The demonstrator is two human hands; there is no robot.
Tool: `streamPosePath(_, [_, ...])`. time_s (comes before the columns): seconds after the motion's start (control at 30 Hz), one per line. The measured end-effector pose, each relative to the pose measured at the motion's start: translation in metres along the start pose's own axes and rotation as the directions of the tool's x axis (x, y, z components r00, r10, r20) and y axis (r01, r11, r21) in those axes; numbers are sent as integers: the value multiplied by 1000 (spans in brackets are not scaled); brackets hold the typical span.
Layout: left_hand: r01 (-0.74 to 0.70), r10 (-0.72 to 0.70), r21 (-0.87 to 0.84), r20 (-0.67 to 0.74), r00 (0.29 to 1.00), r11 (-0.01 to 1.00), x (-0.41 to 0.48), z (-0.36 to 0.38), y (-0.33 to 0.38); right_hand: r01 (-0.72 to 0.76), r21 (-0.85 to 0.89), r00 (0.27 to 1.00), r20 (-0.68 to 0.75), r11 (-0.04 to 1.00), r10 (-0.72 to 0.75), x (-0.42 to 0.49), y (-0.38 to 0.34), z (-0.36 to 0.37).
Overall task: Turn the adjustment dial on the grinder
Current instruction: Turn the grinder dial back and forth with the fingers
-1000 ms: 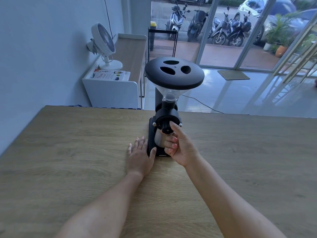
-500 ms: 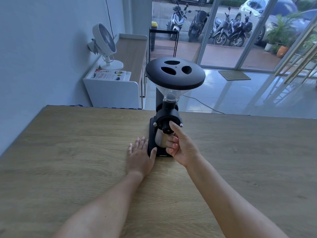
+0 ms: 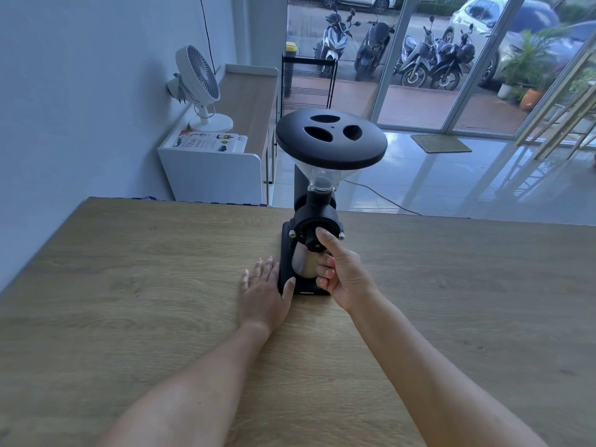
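1. The grinder (image 3: 317, 221) stands upright on the wooden table (image 3: 129, 285), toward the far edge and squarely ahead of the person. That puts its front face within easy reach of both hands.

2. The dial (image 3: 312, 239) is the small black knob at the centre of the round front housing, below the clear hopper and its black lid (image 3: 331, 138). It faces the person.

3. The right hand (image 3: 343, 272) has its grip on the dial: the thumb lies over the knob's right side and the forefinger appears to curl beneath it. The other fingers are folded in front of the steel cup (image 3: 304, 264) under the spout. I judge this pinch suits a small knob, since twisting it takes fingertip force, not a full fist.

4. The left hand (image 3: 264, 290) grasps nothing. It lies flat on the table, palm down and fingers spread, with the thumb touching the left edge of the grinder's base. It probably braces the machine so the twist does not slide or swivel it.

5. The turning step looks under way or about to begin; how far the dial has gone cannot be read, as its markings are too small.

6. The tall, top-heavy hopper is the likely risk: a hard twist could rock the grinder, so the steadying hand matters.
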State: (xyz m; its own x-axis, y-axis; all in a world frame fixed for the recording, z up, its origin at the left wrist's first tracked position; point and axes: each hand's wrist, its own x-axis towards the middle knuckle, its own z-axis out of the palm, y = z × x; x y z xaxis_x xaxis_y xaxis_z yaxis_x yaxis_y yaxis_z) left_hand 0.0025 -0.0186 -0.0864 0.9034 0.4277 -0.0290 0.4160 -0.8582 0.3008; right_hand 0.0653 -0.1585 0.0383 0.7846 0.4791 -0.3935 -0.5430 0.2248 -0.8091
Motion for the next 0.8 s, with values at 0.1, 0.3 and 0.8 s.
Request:
streamPosePath(0.1, [1, -1, 5, -6, 1000, 1000, 0, 0, 0, -1, -1, 1000, -5, 1000, 1, -1, 0, 0])
streamPosePath(0.3, [6, -6, 0, -2, 1000, 1000, 1, 1, 0, -76, 70, 987, 149, 995, 65, -1, 2, -3])
streamPosePath(0.8, [5, -5, 3, -19, 1000, 1000, 1, 2, 0, -167, 264, 952, 293, 950, 86, 2, 10, -4])
